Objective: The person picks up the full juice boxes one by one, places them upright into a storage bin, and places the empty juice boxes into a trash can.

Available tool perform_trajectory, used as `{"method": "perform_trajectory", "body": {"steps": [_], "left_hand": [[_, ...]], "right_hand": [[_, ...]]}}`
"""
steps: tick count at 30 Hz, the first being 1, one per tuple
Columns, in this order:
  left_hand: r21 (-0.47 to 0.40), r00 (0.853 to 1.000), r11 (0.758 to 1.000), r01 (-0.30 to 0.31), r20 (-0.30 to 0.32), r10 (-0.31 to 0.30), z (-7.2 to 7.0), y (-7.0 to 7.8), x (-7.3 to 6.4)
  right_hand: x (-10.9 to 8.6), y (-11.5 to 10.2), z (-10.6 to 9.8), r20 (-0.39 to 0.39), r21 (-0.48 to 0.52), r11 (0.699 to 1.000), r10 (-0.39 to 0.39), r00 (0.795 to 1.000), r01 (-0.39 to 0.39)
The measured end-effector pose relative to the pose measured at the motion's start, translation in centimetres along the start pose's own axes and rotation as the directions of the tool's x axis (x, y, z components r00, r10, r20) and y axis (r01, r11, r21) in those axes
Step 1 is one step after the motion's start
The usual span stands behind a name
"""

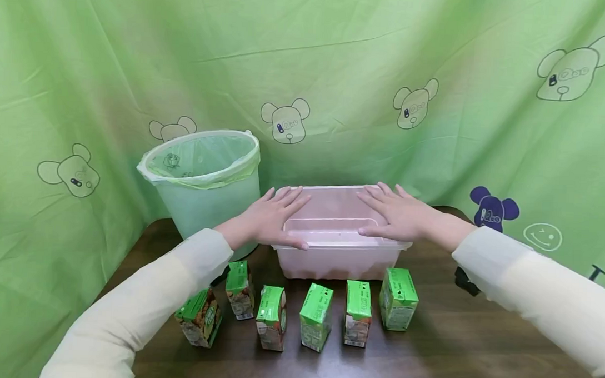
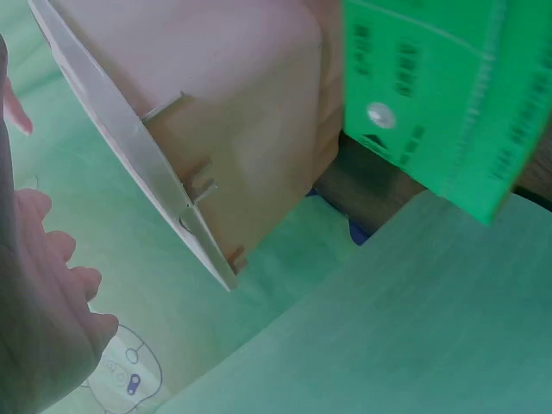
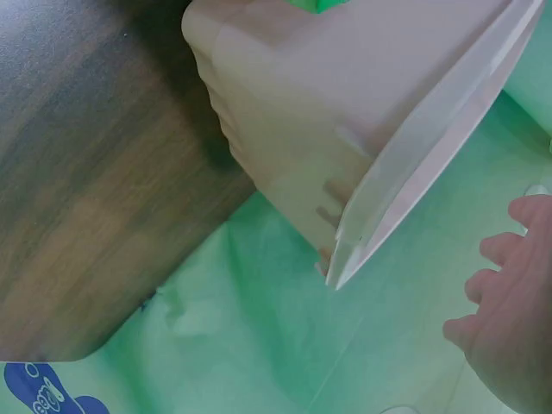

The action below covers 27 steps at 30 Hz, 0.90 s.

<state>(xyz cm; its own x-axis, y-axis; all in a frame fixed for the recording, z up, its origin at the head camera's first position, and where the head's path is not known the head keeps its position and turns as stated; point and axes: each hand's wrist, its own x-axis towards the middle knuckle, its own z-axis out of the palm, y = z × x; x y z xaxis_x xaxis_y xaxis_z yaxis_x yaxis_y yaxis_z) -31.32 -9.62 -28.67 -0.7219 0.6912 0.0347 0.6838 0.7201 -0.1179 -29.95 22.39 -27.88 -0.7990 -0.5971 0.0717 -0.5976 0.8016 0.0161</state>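
Observation:
A pink plastic bin (image 1: 341, 262) stands on the table, its open top facing up. My left hand (image 1: 271, 218) hovers over the left end of its rim, fingers spread and pointing away. Over the right end, my right hand (image 1: 401, 216) is held the same way, palm down with nothing in it. In front of the bin stand several small drink cartons with green tops, among them a pale green carton (image 1: 316, 317) in the middle and another carton (image 1: 398, 301) at the right. The left wrist view shows one carton's green top (image 2: 440, 95) close up, beside the bin's wall (image 2: 259, 147).
A tall light green trash can (image 1: 209, 208) with a liner bag stands behind and left of the bin. Brown carton (image 1: 201, 319) is partly behind my left sleeve. A green printed curtain (image 1: 346, 74) hangs behind the dark wooden table (image 1: 457, 339).

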Motion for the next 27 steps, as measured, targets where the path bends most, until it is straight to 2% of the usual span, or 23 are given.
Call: {"method": "perform_trajectory", "body": {"steps": [8, 17, 27], "left_hand": [[0.011, 0.998, 0.999, -0.053, -0.045, 0.054, -0.1, -0.6, -2.3], [0.020, 0.992, 0.997, -0.073, -0.101, 0.074, 0.3, -1.8, -5.7], [-0.003, 0.971, 0.995, -0.096, -0.222, 0.093, 1.2, -3.2, -9.7]], "right_hand": [[-1.3, 1.1, -0.6, -0.052, 0.038, 0.999, 0.019, 0.998, -0.017], [-2.7, 2.6, -0.2, -0.100, 0.101, 0.995, 0.002, 0.995, 0.008], [-3.8, 4.5, 1.5, -0.157, 0.098, 0.995, -0.005, 0.988, 0.020]]}}
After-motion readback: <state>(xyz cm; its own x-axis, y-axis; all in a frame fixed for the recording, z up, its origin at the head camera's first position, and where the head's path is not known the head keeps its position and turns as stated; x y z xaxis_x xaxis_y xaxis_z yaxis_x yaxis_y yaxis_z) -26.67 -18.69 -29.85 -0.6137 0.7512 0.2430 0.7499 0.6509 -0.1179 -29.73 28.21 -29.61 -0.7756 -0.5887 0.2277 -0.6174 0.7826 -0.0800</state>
